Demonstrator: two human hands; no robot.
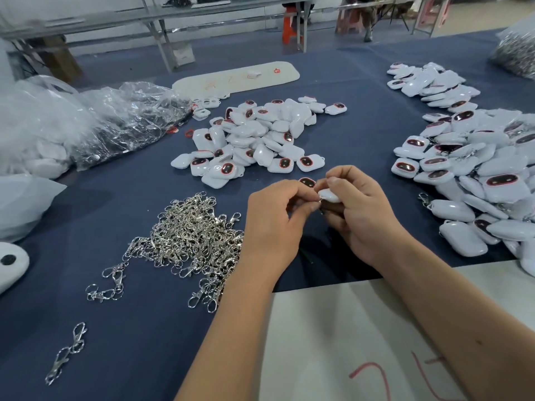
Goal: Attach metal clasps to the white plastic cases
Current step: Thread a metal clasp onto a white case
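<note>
My right hand [360, 209] grips a white plastic case [330, 195] above the blue table [130, 328]. My left hand [275, 218] pinches a small metal clasp [320, 201] against the case's edge; most of the clasp is hidden by my fingers. A heap of silver clasps [194, 241] lies left of my left hand. A pile of white cases [254, 140] sits in the middle of the table, beyond my hands. A larger pile of white cases [477, 169], some with clasps on them, fills the right side.
Clear plastic bags [115, 120] with more parts lie at the left. A white board with red marks [362, 342] covers the near table edge under my forearms. Loose clasps [66, 354] lie near left. Another white board [237, 76] lies at the far side.
</note>
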